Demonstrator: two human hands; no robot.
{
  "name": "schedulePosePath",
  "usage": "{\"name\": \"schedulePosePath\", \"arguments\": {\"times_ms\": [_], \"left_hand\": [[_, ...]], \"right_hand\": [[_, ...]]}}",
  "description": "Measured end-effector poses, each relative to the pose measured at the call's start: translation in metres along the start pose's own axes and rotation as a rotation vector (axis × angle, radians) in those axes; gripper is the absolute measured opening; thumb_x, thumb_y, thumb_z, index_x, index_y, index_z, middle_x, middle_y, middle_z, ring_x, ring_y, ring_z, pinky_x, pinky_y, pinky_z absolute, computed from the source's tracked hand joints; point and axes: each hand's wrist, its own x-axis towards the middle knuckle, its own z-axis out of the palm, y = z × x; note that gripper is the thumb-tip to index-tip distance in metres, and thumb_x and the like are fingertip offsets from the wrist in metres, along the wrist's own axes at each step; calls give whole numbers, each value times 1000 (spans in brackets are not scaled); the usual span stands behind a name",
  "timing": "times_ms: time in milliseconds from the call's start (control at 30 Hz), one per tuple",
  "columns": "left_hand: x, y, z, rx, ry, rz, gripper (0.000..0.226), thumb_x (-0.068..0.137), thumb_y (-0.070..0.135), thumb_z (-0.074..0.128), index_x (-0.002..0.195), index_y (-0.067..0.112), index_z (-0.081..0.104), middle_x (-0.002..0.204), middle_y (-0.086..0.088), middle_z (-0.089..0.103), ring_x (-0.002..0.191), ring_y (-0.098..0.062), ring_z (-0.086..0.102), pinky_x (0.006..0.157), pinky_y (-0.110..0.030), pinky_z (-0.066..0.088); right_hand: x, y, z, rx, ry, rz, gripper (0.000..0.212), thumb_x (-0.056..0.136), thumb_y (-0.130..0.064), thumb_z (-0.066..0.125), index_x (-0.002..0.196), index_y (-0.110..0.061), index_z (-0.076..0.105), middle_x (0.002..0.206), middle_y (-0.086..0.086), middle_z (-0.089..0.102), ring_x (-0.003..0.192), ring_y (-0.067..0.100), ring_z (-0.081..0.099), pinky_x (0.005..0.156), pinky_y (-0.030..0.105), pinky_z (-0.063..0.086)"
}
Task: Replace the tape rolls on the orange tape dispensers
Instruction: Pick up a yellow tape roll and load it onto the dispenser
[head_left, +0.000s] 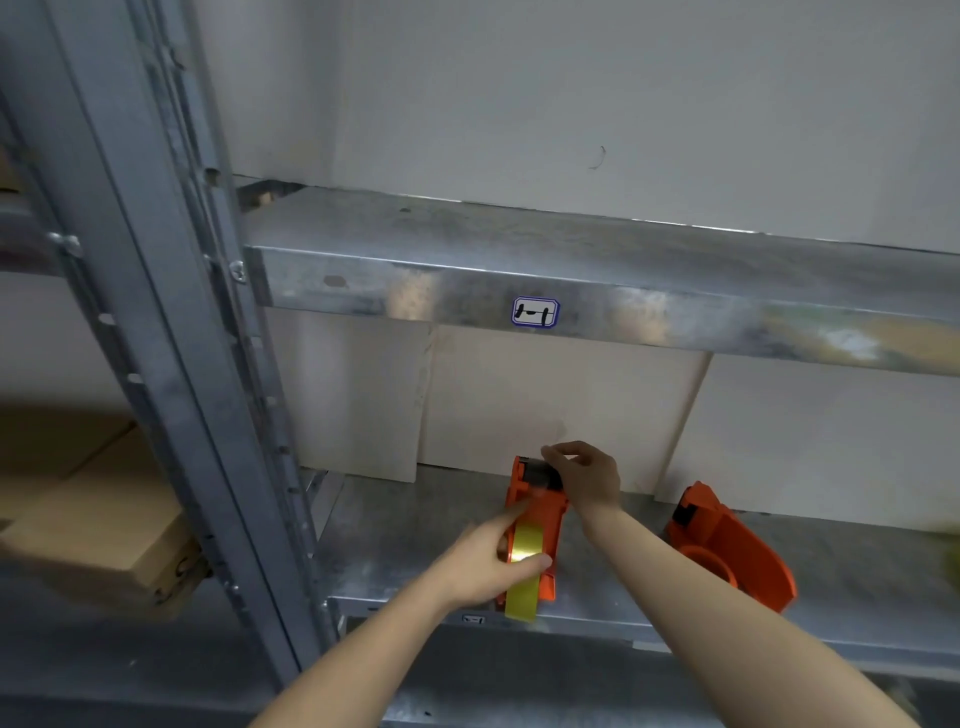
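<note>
On the left we see cardboard boxes (88, 519) behind the rack post (171, 332). Our left hand (491, 564) grips the yellow tape roll (524, 566) seated in the orange dispenser (535, 512) on the metal shelf (410, 525). Our right hand (587, 475) pinches its cutter end. A second dispenser (737, 545) lies rightward, apart. The sticker (535, 312) above bears unreadable marks.
</note>
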Motion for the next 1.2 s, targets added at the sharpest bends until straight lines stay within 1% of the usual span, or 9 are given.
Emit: {"name": "schedulePosePath", "arguments": {"times_ms": [233, 333, 433, 600, 767, 900, 967, 1100, 1200], "left_hand": [[-2, -1, 3, -89, 12, 5, 75, 82, 43, 69, 144, 38, 26, 131, 7, 56, 115, -12, 61, 98, -36, 54], [-1, -5, 2, -129, 26, 15, 83, 74, 48, 73, 137, 54, 19, 130, 4, 56, 114, -17, 62, 93, -41, 56], [-3, -6, 0, -133, 28, 14, 90, 72, 47, 75, 130, 67, 9, 133, 4, 54, 116, -18, 61, 91, -42, 57], [-6, -3, -2, -126, 8, 16, 101, 75, 39, 77, 142, 54, 3, 137, 5, 51, 119, -14, 58, 92, -40, 56], [-9, 2, -1, -125, 23, 29, 98, 80, 32, 75, 146, 46, 4, 138, 5, 48, 118, -13, 57, 92, -34, 56], [-10, 0, -1, -140, 21, 26, 97, 79, 32, 75, 147, 45, 7, 139, 3, 48, 120, -15, 57, 94, -39, 56], [-11, -2, -2, -153, 20, 24, 97, 78, 32, 76, 146, 46, 8, 138, 2, 50, 120, -16, 58, 93, -41, 56], [-13, -3, -2, -166, 10, 1, 97, 76, 33, 77, 144, 51, 10, 139, -1, 51, 123, -20, 56, 95, -47, 54], [-16, -2, -1, -170, 2, -6, 96, 79, 29, 76, 146, 48, 9, 139, -1, 51, 123, -19, 56, 96, -45, 54]], "right_hand": [[7, 1, 3, 20, -14, 19, 16, 80, -32, 71, 88, -18, 71, 73, 3, 59, 77, 22, 57, 71, 34, 49], [8, 1, 2, 27, -41, 27, 18, 80, -31, 72, 90, -16, 71, 77, 5, 61, 75, 21, 57, 62, 26, 45], [11, 0, 1, 51, -70, 53, 18, 78, -28, 74, 90, -15, 72, 89, 7, 67, 84, 22, 61, 71, 30, 49], [13, 0, 3, 92, -84, 78, 14, 78, -24, 74, 87, -13, 72, 92, 6, 69, 86, 22, 62, 70, 26, 46], [16, 0, 5, 109, -88, 96, 11, 78, -24, 74, 84, -14, 71, 91, 7, 68, 88, 24, 63, 76, 33, 52], [16, -4, 3, 134, -126, 105, 13, 78, -20, 74, 86, -11, 71, 84, 5, 67, 83, 23, 62, 78, 34, 53], [14, -7, 1, 136, -150, 114, 15, 78, -19, 74, 88, -9, 71, 79, 2, 66, 77, 21, 62, 74, 33, 54], [11, -13, -3, 134, -204, 178, 11, 78, -16, 74, 81, -7, 69, 71, 2, 63, 63, 15, 59, 50, 19, 53], [11, -18, -3, 113, -205, 285, 14, 74, -16, 78, 74, -10, 65, 70, 3, 61, 60, 16, 57, 50, 23, 52]]}}
